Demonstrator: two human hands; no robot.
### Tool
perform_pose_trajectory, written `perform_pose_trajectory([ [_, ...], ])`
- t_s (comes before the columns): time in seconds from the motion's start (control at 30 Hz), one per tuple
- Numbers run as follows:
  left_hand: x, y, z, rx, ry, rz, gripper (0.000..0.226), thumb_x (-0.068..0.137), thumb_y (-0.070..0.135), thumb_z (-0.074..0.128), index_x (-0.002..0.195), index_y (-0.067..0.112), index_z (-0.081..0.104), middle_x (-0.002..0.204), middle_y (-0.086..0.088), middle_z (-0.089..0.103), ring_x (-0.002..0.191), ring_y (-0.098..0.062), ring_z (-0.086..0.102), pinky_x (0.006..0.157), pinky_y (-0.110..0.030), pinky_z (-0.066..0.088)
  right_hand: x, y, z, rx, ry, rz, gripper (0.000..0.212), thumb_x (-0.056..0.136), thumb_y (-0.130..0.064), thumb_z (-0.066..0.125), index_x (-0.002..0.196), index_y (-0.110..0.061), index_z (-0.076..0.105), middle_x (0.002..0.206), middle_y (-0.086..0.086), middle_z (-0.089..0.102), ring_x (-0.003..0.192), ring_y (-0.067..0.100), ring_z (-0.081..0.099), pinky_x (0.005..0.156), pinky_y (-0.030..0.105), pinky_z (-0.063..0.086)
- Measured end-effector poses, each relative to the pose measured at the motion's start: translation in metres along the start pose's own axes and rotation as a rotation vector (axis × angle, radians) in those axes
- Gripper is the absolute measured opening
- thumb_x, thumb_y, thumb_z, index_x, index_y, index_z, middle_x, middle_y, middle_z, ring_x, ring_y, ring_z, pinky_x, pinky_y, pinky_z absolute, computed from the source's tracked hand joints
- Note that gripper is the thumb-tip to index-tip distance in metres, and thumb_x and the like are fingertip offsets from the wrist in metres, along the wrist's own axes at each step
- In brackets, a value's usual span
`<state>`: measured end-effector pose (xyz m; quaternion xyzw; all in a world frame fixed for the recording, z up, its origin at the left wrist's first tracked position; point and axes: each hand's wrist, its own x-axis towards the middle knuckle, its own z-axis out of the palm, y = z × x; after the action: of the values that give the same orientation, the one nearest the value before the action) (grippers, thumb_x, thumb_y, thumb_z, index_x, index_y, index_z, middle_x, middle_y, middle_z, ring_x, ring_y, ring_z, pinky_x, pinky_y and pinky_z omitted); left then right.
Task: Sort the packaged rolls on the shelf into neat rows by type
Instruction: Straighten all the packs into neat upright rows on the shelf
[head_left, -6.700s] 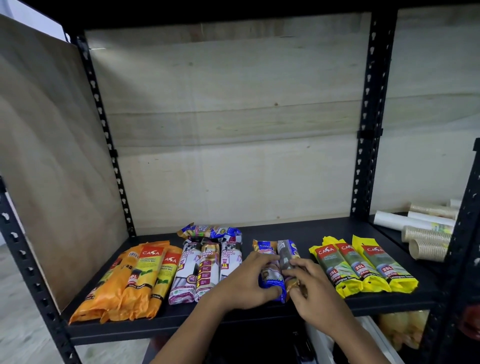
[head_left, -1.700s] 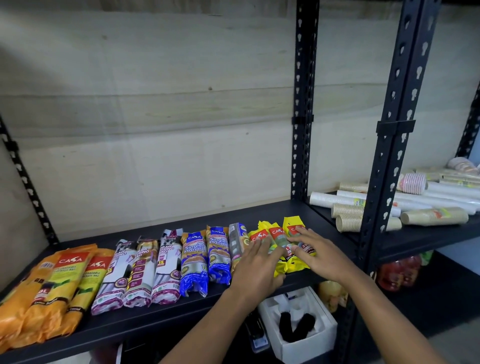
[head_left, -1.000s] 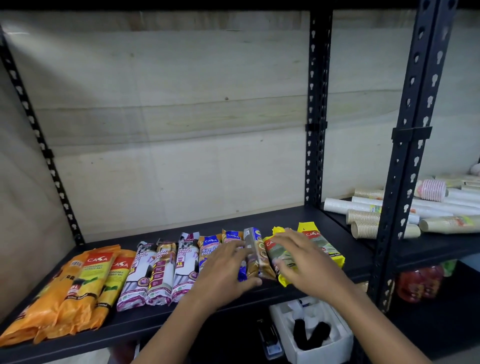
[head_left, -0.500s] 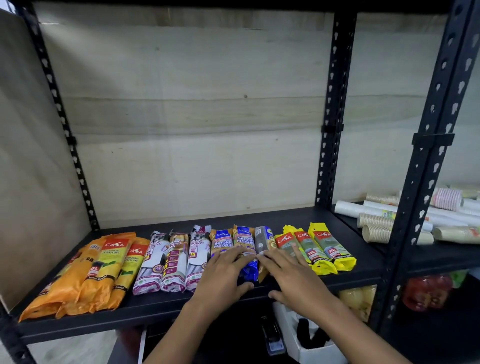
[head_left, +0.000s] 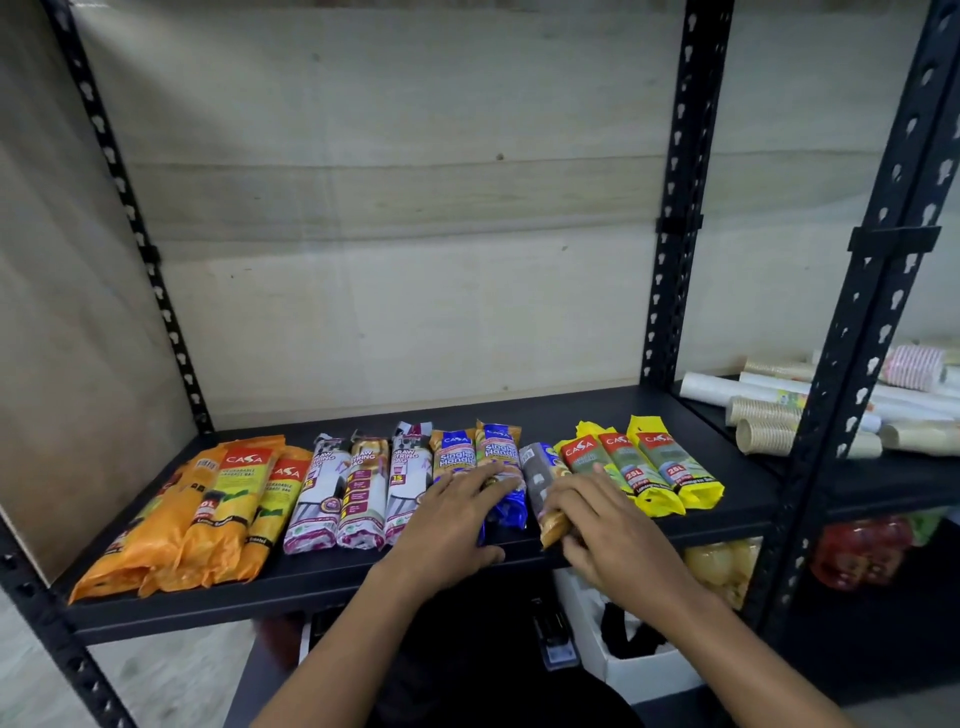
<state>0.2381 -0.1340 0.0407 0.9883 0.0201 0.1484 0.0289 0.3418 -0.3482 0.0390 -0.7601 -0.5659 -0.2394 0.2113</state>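
Observation:
One row of packaged rolls lies along the front of the black shelf. From the left: orange packs, white and purple drawstring packs, blue and orange packs, a grey roll turned on its side, and yellow packs. My left hand lies flat, fingers straight, on the blue and orange packs. My right hand rests on the grey roll's near end, its fingers partly curled against it.
Black perforated uprights frame the bay, with a wooden board behind. Stacked paper cups and white rolls lie on the neighbouring shelf to the right. A white box stands on the level below.
The blue packs from the back now lie in the front row. Both hands have slid the blue, grey and yellow packs left, closing up the row. The camera has dropped and moved closer.

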Motion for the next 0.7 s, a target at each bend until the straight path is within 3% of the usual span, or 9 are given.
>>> perform_pose_trajectory([
  [0.1, 0.001, 0.0, -0.001, -0.008, 0.004, -0.013, 0.088, 0.082, 0.047, 0.072, 0.153, 0.04, 0.02, 0.162, 0.011, 0.015, 0.146, -0.016, 0.019, 0.12, -0.037, 0.012, 0.019, -0.002, -0.029, 0.17, 0.107, 0.055, 0.036, 0.08, -0.01, 0.063, 0.112, -0.025, 0.058, 0.118, -0.01, 0.049, 0.11, 0.01, 0.051, 0.087, 0.028, 0.047],
  [0.23, -0.001, 0.003, -0.002, -0.031, 0.024, -0.005, 0.085, 0.084, 0.045, 0.072, 0.152, 0.04, 0.021, 0.161, 0.012, 0.016, 0.147, -0.015, 0.019, 0.12, -0.036, 0.009, 0.061, 0.011, -0.062, 0.357, 0.15, 0.187, 0.039, 0.081, -0.007, 0.067, 0.113, -0.029, 0.068, 0.109, -0.008, 0.049, 0.1, 0.006, 0.054, 0.08, 0.012, 0.042],
  [0.4, 0.0, 0.002, -0.006, -0.033, -0.021, 0.009, 0.091, 0.082, 0.042, 0.074, 0.153, 0.04, 0.017, 0.162, 0.01, 0.013, 0.147, -0.017, 0.016, 0.123, -0.043, 0.01, 0.127, 0.046, -0.07, 0.308, -0.139, 0.295, 0.045, 0.087, -0.02, 0.065, 0.129, -0.036, 0.061, 0.105, -0.003, 0.054, 0.096, 0.01, 0.054, 0.076, 0.012, 0.039],
  [0.57, -0.002, 0.005, -0.01, -0.098, -0.043, -0.023, 0.087, 0.085, 0.035, 0.073, 0.154, 0.038, 0.019, 0.162, 0.012, 0.013, 0.143, -0.014, 0.012, 0.12, -0.036, 0.006, 0.17, 0.068, -0.05, 0.436, -0.33, 0.473, 0.022, 0.088, -0.02, 0.061, 0.11, -0.024, 0.062, 0.105, 0.001, 0.066, 0.094, 0.016, 0.064, 0.074, 0.034, 0.054],
  [0.7, -0.002, 0.004, -0.006, -0.105, -0.044, -0.026, 0.087, 0.086, 0.035, 0.073, 0.154, 0.038, 0.018, 0.161, 0.011, 0.012, 0.145, -0.017, 0.01, 0.119, -0.036, 0.002, 0.184, 0.081, -0.022, 0.499, -0.52, 0.543, 0.012, 0.093, -0.019, 0.057, 0.104, -0.019, 0.062, 0.103, 0.007, 0.07, 0.091, 0.022, 0.067, 0.065, 0.032, 0.053],
])
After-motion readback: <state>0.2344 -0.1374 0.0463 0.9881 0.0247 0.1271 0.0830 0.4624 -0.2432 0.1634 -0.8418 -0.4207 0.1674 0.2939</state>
